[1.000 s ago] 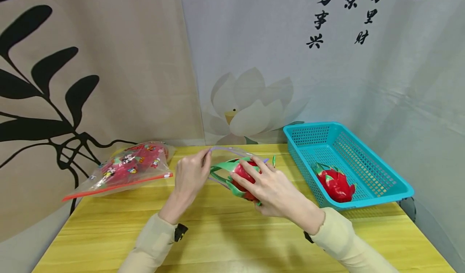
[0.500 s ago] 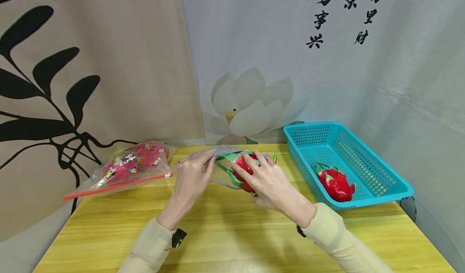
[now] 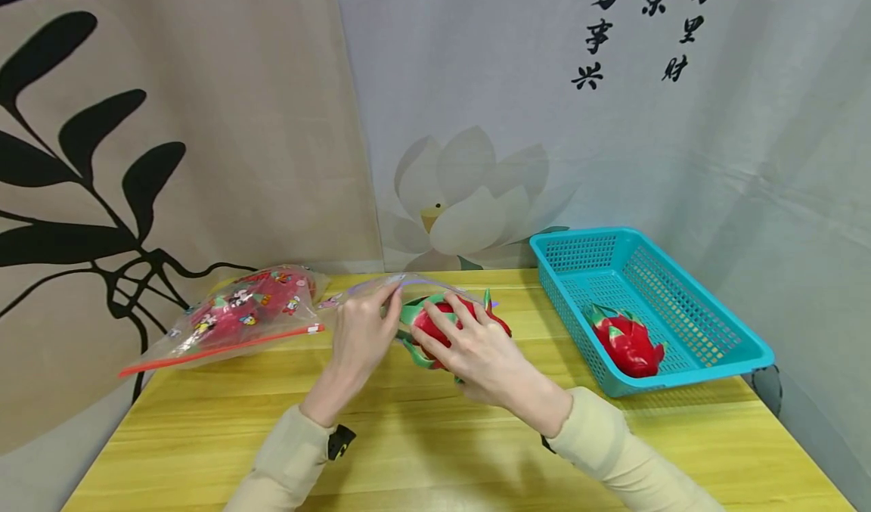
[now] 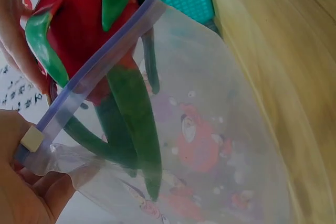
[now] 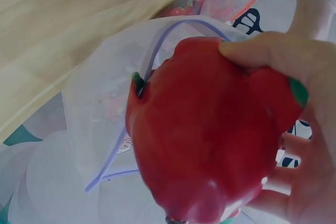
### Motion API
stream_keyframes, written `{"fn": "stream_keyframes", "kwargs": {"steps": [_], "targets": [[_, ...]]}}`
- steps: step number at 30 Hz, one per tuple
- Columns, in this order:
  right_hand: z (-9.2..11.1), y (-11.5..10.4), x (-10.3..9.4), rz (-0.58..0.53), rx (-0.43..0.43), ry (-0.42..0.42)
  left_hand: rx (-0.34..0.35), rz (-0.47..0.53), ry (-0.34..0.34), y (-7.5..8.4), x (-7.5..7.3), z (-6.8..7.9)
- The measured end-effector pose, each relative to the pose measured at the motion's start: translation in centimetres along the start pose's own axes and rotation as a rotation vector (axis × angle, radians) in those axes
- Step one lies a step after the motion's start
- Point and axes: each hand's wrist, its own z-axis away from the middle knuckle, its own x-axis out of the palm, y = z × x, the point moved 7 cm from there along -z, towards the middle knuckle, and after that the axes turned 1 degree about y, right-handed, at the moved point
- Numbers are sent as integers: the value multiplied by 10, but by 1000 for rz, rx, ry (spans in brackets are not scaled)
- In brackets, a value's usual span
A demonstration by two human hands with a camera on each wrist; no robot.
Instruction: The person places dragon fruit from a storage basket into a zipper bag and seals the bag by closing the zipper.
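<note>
Two red-and-green dragon fruits [image 5: 194, 124] [image 3: 629, 345], plus an unclear number of red shapes [image 3: 234, 315] bagged at eight o'clock; two clear plastic zip bags [image 4: 226, 72] [image 3: 166, 345]; one turquoise mesh basket [image 3: 568, 311]; two bare hands [image 3: 364, 327] [image 3: 483, 361]; one yellow wooden table [image 3: 408, 451]

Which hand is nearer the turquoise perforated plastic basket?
Right. The right hand is left of the basket; the left hand is farther left, pinching a clear purple-edged bag.
</note>
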Motion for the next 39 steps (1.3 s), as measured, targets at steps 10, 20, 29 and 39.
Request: {"fn": "stream_keyframes", "kwargs": {"steps": [10, 20, 29, 39], "targets": [[-4, 8, 6, -24, 40, -19, 4, -18, -15, -1, 1, 3], [-7, 29, 5, -145, 174, -12, 7, -38, -14, -3, 0, 5], [-10, 32, 2, -209, 253, -1, 0, -49, -8, -4, -2, 7], [-12, 19, 12, -116, 198, 37, -30, 10, -7, -2, -6, 5]]}}
